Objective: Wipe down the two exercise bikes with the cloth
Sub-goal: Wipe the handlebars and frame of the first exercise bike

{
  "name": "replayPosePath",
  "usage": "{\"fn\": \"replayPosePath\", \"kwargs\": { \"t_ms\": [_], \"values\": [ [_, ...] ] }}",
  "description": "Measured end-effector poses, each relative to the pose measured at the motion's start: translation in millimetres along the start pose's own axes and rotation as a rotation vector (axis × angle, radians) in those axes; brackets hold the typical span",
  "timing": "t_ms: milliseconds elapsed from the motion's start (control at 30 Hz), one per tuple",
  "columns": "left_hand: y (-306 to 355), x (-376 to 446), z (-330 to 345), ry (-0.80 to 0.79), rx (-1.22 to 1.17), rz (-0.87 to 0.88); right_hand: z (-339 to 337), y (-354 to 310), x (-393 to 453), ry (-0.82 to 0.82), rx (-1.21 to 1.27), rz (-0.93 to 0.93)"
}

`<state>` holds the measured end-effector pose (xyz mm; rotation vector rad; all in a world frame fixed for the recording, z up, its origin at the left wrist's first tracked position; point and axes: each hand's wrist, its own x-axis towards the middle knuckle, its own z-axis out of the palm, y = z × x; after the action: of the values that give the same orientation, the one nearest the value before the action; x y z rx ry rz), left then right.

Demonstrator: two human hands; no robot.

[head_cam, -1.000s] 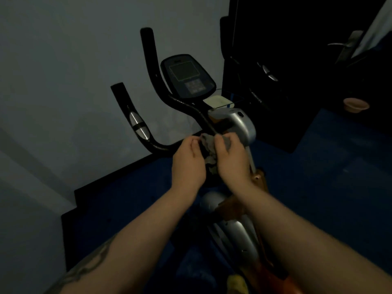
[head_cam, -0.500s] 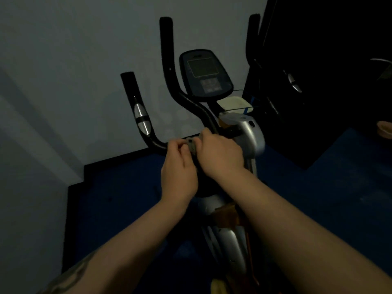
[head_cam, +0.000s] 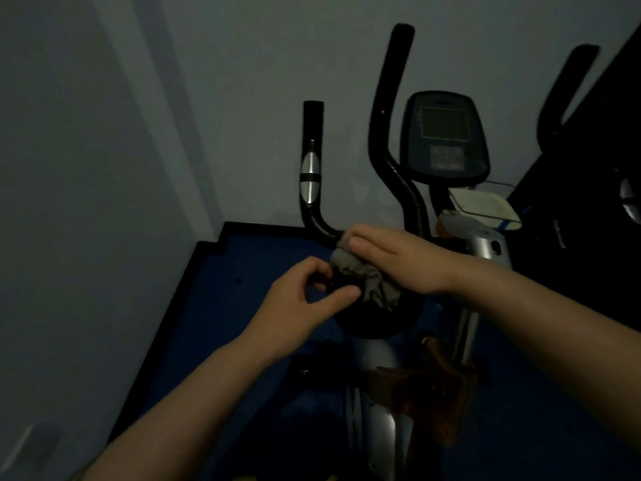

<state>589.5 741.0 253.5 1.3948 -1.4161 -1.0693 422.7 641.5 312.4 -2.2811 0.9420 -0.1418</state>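
A black and silver exercise bike (head_cam: 485, 248) stands in front of me in a dim room, its console (head_cam: 445, 137) up at the right. My right hand (head_cam: 399, 258) presses a grey cloth (head_cam: 367, 279) against the lower bend of the left handlebar (head_cam: 312, 175). The fingers lie over the cloth where it wraps the bar. My left hand (head_cam: 305, 300) sits just below and left, thumb and fingers curled at the cloth's hanging edge. A second bike (head_cam: 569, 98) shows only as a dark handlebar at the far right.
A pale wall (head_cam: 104, 168) closes in on the left and behind the bike. Blue floor (head_cam: 249, 272) with a black skirting lies below. A white object (head_cam: 485, 203) rests under the console. Dark furniture (head_cam: 607, 237) fills the right edge.
The camera has swung left and closer. My right hand has slid the cloth left along the handlebar bend. My left hand has dropped lower and apart from the right.
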Motion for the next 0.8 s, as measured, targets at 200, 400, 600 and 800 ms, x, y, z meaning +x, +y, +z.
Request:
{"fn": "replayPosePath", "kwargs": {
  "t_ms": [200,400,600,800],
  "values": [
    [-3.8,-8.1,16.3,0.205,-0.015,0.046,7.4,-20.5,31.5,-0.144,-0.171,-0.118],
    [-4.5,-6.8,14.0,0.229,-0.026,0.017,-8.6,5.8,5.2,-0.105,-0.005,-0.040],
    [-5.4,-9.7,17.5,0.267,-0.015,0.007,8.7,-7.9,14.2,0.022,-0.270,-0.047],
    [1.7,-9.3,8.1,0.155,0.100,0.006,9.4,-10.9,-4.2,0.096,-0.347,0.054]
  ]
}}
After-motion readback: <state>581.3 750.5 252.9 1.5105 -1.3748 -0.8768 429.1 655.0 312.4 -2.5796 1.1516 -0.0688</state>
